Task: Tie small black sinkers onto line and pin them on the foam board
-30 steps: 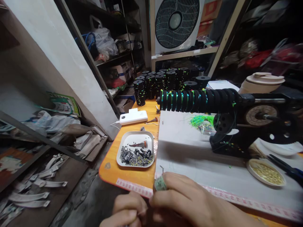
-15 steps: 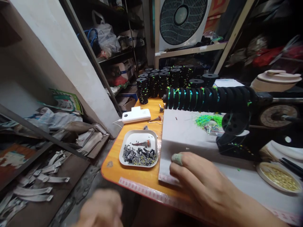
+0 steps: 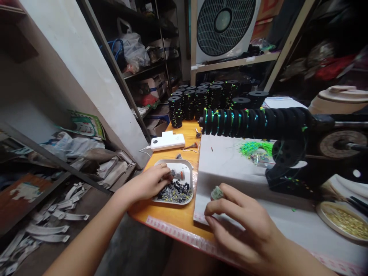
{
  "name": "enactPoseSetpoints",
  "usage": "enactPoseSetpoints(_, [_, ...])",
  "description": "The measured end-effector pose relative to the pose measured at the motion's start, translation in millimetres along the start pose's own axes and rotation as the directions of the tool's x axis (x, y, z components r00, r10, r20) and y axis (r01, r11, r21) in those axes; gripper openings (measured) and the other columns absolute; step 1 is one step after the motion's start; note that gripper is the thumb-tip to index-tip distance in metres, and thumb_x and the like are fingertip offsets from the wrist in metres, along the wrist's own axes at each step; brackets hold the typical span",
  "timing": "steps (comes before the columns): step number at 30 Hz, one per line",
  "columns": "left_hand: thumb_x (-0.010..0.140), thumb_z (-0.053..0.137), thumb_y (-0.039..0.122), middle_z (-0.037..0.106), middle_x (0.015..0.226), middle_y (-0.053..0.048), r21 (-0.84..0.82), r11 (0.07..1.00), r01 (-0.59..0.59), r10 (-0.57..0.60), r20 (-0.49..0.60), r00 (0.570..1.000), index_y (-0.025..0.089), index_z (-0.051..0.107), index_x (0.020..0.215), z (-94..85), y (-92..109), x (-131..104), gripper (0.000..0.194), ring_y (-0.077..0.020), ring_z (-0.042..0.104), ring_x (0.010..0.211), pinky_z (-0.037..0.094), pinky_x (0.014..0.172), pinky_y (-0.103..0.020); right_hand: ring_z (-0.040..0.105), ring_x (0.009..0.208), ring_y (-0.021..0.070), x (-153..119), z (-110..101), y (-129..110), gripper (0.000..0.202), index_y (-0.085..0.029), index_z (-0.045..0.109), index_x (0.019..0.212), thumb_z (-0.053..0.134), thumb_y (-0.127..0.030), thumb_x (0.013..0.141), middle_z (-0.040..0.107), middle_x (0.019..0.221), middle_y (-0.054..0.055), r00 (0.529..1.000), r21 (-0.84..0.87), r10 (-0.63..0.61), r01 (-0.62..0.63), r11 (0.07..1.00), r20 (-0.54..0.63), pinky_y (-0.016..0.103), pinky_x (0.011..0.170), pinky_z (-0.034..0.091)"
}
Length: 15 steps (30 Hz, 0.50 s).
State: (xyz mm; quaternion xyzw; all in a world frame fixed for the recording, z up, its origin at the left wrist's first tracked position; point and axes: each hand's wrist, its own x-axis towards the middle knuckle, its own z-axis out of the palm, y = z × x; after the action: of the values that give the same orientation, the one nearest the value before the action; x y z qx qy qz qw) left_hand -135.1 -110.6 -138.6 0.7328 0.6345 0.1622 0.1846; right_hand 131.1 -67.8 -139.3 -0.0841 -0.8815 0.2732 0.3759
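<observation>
My left hand [image 3: 153,180] reaches into a white tray [image 3: 188,168] on the table's left side. Its fingers are bent together among small grey, black and yellow-tipped pieces [image 3: 175,193], beside a tapered thing with an orange band [image 3: 181,175]. What the fingertips hold, if anything, is hidden. Over the white work surface rests my right hand [image 3: 241,218], fingers loosely curled and apart, with no object visible in them. A greenish-grey wrap [image 3: 217,193] covers its index fingertip. Above it, a horizontal black ribbed roll [image 3: 253,120] carries green and blue strands.
Upright black spools [image 3: 188,101] crowd the table's back. A white power bank [image 3: 167,142] lies behind the tray. Green strands [image 3: 257,147] lie below the roll. At right sits a dish of gold-coloured bits [image 3: 343,218]. A box fan [image 3: 224,23] stands on the shelf behind.
My left hand has moved from the blurred lower edge up and forward into the tray. The right hand has stayed near the same spot, its thumb now showing. The view has shifted slightly.
</observation>
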Motion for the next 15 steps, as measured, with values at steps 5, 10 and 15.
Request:
enactPoseSetpoints(5, [0.082, 0.057, 0.012, 0.065, 0.091, -0.006, 0.033, 0.999, -0.017, 0.014, 0.070, 0.997, 0.019, 0.065, 0.085, -4.2, 0, 6, 0.011, -0.0218, 0.060, 0.086, 0.045, 0.079, -0.033, 0.047, 0.065, 0.0127, 1, 0, 1, 0.014, -0.017, 0.061, 0.086, 0.051, -0.007, 0.089, 0.049, 0.073, 0.001, 0.998, 0.045, 0.060, -0.059, 0.997, -0.019, 0.023, 0.056, 0.036])
enactPoseSetpoints(10, [0.075, 0.057, 0.009, 0.064, 0.082, -0.004, -0.001, 0.998, 0.067, -0.066, -0.090, 0.994, 0.019, 0.061, 0.075, -1.1, 9, 5, 0.011, -0.0216, 0.058, 0.079, 0.044, 0.076, -0.034, 0.048, 0.064, 0.0145, -1, 0, 3, 0.012, -0.019, 0.062, 0.085, 0.054, -0.011, 0.089, 0.051, 0.071, 0.001, 0.990, 0.037, 0.120, -0.118, 0.992, -0.074, 0.025, 0.056, 0.037])
enactPoseSetpoints(15, [0.076, 0.057, 0.015, 0.062, 0.076, -0.001, -0.221, 0.966, 0.135, -0.194, -0.269, 0.944, 0.019, 0.058, 0.077, 13.6, 35, -6, 0.004, -0.0176, 0.059, 0.070, 0.047, 0.065, -0.028, 0.049, 0.065, 0.0161, 0, 2, 4, 0.012, -0.019, 0.068, 0.085, 0.057, -0.015, 0.089, 0.049, 0.070, 0.002, 0.982, -0.003, 0.148, -0.149, 0.989, -0.119, 0.027, 0.056, 0.038])
